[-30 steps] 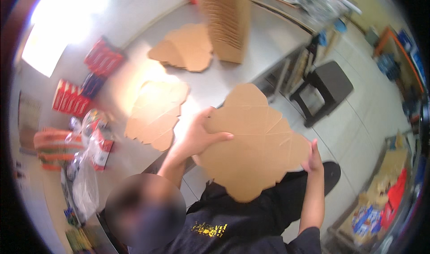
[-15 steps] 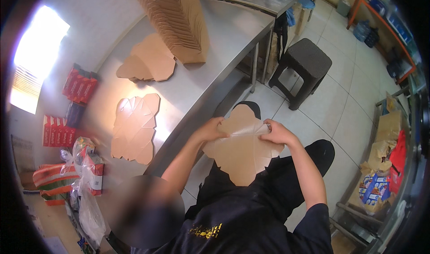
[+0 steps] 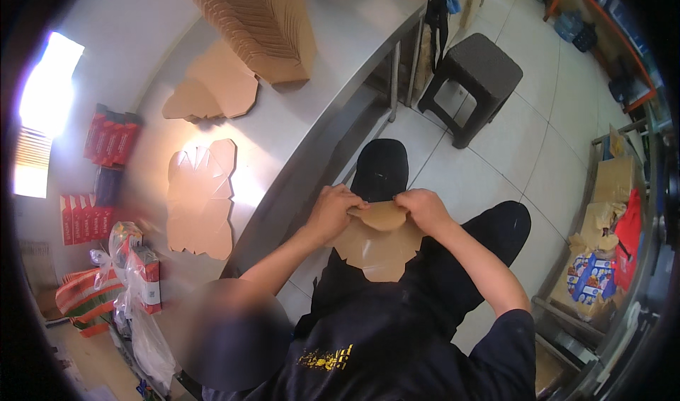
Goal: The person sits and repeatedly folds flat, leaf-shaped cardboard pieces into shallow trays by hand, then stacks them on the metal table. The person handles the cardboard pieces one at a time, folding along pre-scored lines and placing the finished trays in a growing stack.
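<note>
A brown die-cut cardboard blank (image 3: 379, 254) rests on my lap, its far flap bent over toward me along a crease. My left hand (image 3: 338, 210) pinches the left end of that fold, thumb and fingers closed on the card. At the fold's right end, my right hand (image 3: 423, 212) grips in the same way. On the metal table to my left lies a pile of flat creased blanks (image 3: 202, 203). Beyond it are more flat blanks (image 3: 216, 82), beside a tall nested stack of folded cardboard pieces (image 3: 258, 26).
The steel table (image 3: 301, 128) has its edge along my left side. A dark plastic stool (image 3: 482, 75) stands ahead on the tiled floor. Red boxes (image 3: 112, 139) sit by the left wall, near plastic bags (image 3: 145, 330). Cartons (image 3: 613, 181) fill a rack at right.
Both hands have folded the blank's far flap up and over toward me; before, the blank lay flat and open. The view has shifted slightly.
</note>
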{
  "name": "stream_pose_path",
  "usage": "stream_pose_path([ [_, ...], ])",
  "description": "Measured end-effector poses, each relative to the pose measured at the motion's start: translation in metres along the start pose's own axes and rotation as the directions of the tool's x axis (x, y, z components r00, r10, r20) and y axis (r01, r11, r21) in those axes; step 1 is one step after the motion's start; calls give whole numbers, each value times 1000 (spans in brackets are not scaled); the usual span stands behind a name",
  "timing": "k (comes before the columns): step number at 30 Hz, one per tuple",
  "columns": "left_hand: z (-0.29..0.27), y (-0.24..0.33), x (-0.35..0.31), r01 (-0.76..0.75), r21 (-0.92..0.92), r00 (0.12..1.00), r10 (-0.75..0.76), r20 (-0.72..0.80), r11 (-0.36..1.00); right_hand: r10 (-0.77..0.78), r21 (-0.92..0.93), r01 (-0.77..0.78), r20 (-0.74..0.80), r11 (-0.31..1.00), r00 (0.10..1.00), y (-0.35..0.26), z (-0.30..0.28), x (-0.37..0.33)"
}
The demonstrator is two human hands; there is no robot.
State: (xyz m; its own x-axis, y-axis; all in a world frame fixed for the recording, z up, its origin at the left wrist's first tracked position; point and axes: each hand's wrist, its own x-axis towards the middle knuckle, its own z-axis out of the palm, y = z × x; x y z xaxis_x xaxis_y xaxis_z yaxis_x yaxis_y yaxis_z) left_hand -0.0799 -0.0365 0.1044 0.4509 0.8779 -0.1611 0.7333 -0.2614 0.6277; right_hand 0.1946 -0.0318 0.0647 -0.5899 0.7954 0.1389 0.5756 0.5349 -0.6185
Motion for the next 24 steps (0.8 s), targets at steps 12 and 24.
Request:
stream_pose_path([
  [12, 7, 17, -24, -10, 246, 999, 18, -32, 969, 425, -115, -432, -82, 894, 901, -49, -6, -39],
  [24, -63, -8, 27, 467, -882, 812, 362, 457, 66, 322, 722, -591, 498, 360, 805, 29, -85, 20],
])
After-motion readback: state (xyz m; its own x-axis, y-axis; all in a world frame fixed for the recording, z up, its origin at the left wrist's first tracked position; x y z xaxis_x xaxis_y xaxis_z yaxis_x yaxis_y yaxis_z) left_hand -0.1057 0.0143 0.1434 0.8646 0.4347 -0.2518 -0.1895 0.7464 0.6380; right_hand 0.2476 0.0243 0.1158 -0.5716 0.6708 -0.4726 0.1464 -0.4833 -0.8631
